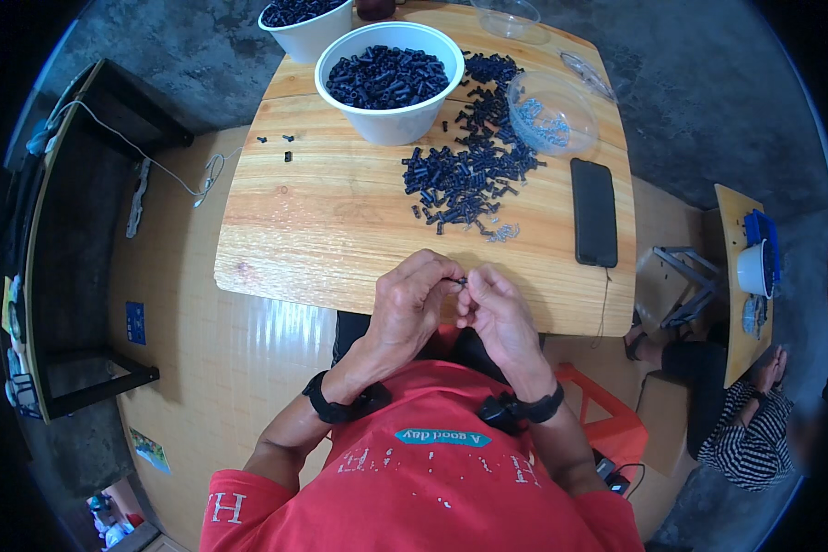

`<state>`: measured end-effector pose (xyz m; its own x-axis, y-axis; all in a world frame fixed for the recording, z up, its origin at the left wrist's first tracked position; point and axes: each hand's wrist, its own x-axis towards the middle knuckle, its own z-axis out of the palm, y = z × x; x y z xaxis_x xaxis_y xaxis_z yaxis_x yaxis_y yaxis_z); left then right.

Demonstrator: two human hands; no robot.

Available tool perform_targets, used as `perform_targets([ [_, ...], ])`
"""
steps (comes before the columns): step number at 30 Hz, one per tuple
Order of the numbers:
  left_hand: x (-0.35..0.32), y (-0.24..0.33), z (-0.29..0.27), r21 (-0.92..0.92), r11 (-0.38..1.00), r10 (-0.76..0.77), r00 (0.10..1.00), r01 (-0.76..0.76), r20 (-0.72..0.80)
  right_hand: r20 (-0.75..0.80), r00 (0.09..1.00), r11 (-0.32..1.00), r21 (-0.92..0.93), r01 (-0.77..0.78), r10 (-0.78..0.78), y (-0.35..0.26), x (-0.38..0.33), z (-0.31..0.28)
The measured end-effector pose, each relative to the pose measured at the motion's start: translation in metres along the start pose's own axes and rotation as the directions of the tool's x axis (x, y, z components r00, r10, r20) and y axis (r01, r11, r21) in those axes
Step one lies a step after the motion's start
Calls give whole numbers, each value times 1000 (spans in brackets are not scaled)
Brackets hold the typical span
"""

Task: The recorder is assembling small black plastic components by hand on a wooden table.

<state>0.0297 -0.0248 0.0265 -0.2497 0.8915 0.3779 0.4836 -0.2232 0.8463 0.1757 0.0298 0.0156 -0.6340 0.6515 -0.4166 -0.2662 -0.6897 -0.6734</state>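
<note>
Near the table's front edge, my left hand and my right hand meet, fingertips pinched together. Between them shows a small black plastic piece, mostly covered by the fingers; the left fingertips grip it. Whatever the right fingertips pinch against it is too small to make out. Just beyond the hands lie a few small clear or metallic bits. Behind these spreads a loose pile of small black tubular plastic pieces. A clear round bowl with small silvery bits stands to the right of the pile.
A white tub full of black pieces stands at the back, with another white tub behind it. A black phone lies at the right edge. Another person sits at a small table on the right. A red stool is beside me.
</note>
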Motion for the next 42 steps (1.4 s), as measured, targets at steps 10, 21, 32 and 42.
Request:
perform_targets([
  [10, -4, 6, 5, 95, 972, 221, 972, -214, -76, 120, 992, 987, 151, -60, 42, 10, -12, -3],
  [21, -21, 5, 22, -138, 984, 108, 994, -112, -34, 91, 993, 971, 230, 59, -81, 20, -27, 2],
  [32, 34, -25, -4, 126, 987, -94, 994, 100, -53, -283, 752, 792, -43, 610, -595, -48, -80, -51],
  [42, 56, -40, 20, 518, 855, 33, 999, -27, -2, -733, 275, 775, -526, 350, -622, -35, -102, -235],
])
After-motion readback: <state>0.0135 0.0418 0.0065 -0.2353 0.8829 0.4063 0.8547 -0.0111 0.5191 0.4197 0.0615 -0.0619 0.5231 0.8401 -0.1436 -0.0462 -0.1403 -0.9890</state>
